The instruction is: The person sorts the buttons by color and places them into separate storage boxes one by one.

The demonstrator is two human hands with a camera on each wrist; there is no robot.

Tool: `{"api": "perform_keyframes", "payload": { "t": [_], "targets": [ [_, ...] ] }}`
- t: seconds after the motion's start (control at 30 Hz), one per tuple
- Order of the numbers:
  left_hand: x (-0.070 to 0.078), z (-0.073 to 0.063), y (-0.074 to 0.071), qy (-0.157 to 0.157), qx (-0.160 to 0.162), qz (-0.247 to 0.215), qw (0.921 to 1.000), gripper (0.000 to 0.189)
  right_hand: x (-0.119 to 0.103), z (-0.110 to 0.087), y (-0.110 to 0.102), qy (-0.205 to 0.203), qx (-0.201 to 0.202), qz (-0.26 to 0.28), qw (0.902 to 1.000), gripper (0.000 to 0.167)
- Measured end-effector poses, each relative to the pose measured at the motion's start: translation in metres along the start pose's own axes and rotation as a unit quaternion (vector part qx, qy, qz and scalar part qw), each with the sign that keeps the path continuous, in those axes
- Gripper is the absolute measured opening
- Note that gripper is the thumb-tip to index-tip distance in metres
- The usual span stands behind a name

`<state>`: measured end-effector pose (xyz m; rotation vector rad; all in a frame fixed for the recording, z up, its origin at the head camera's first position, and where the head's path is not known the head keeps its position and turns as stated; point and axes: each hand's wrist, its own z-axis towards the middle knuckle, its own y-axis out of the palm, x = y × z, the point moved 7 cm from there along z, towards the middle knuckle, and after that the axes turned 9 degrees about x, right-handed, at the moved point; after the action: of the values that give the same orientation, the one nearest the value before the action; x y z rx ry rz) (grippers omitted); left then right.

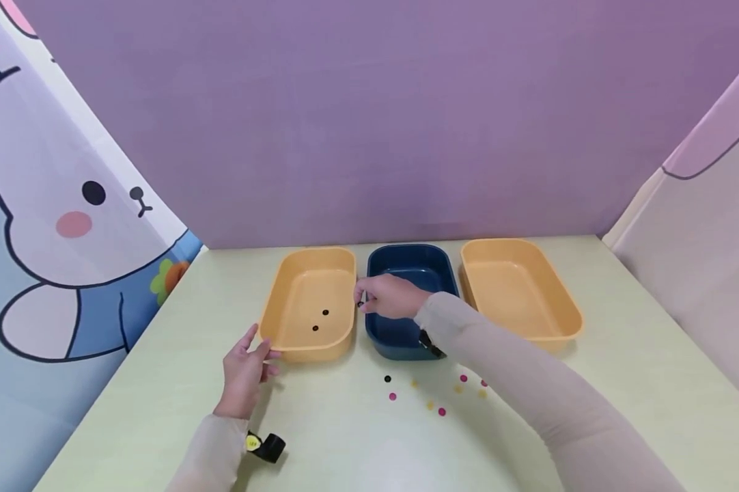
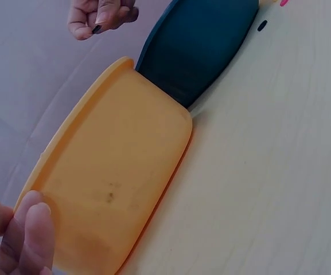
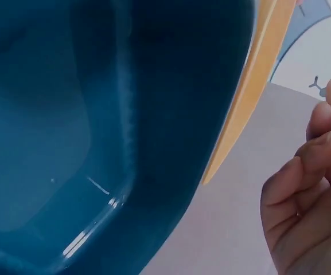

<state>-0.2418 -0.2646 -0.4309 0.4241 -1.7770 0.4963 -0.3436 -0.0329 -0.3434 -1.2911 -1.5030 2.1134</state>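
My right hand [image 1: 397,296] pinches a small black button [image 2: 96,29] between thumb and fingertips, above the gap between the left orange tray [image 1: 308,354] and the dark blue tray [image 1: 397,352]. Two black buttons [image 1: 325,312] lie on the floor of that orange tray. At its near left corner, my left hand [image 1: 242,376] grips the rim with thumb and fingers. The right wrist view shows the right hand's curled fingers [image 3: 314,166] beside the blue tray, the button hidden there.
Another orange tray [image 1: 523,311] stands right of the blue one. On the pale table [image 1: 332,437] in front lie a black button [image 1: 388,378], several pink buttons [image 1: 442,411] and several yellow buttons [image 1: 430,405]. A purple backdrop [image 1: 369,123] rises behind the trays.
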Motion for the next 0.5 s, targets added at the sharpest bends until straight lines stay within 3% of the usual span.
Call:
{"api": "perform_keyframes", "payload": {
  "t": [0.3, 0.5],
  "targets": [
    [0.004, -0.001, -0.001, 0.008, 0.004, 0.007, 0.9999, 0.058, -0.006, 0.013, 0.007, -0.003, -0.018, -0.078, 0.9968, 0.009],
    [0.003, -0.002, -0.001, -0.001, 0.006, 0.011, 0.9999, 0.058, -0.010, 0.013, 0.015, 0.026, -0.032, -0.049, 0.9979, 0.010]
  ]
}}
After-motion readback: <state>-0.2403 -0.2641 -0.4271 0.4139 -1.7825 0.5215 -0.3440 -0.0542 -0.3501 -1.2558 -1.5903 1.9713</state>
